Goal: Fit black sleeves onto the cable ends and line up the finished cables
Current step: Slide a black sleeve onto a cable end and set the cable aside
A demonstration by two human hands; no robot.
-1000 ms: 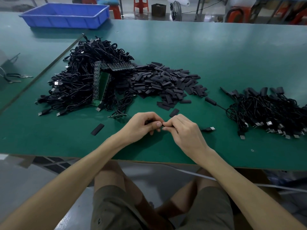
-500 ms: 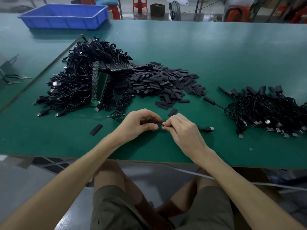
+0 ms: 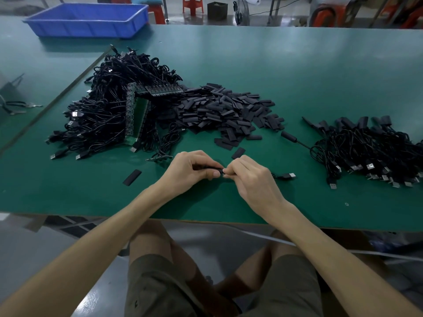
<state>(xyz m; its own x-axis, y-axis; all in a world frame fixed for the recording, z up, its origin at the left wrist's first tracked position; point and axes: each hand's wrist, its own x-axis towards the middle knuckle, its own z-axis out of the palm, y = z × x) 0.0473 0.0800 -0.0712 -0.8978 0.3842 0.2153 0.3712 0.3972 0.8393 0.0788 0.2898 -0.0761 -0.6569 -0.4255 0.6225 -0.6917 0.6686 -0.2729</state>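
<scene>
My left hand (image 3: 191, 171) grips a black sleeve (image 3: 209, 167) between thumb and fingers near the table's front middle. My right hand (image 3: 250, 179) pinches the cable end right against the sleeve's mouth; the joint is mostly hidden by my fingers. That cable's USB plug (image 3: 288, 175) lies on the green table (image 3: 251, 65) just right of my right hand. A big heap of unsleeved black cables (image 3: 109, 115) lies at the left, a pile of loose black sleeves (image 3: 224, 110) in the middle, and the sleeved cables (image 3: 370, 147) in a group at the right.
Green circuit-board strips (image 3: 137, 115) lean in the cable heap. Single sleeves lie loose at the left (image 3: 132, 177) and just beyond my hands (image 3: 238, 153). A blue tray (image 3: 87, 19) stands at the far left edge. Stools and a fan stand behind the table.
My hands have stayed in place while my left thumb slid along the sleeve toward my right hand. The piles have not moved.
</scene>
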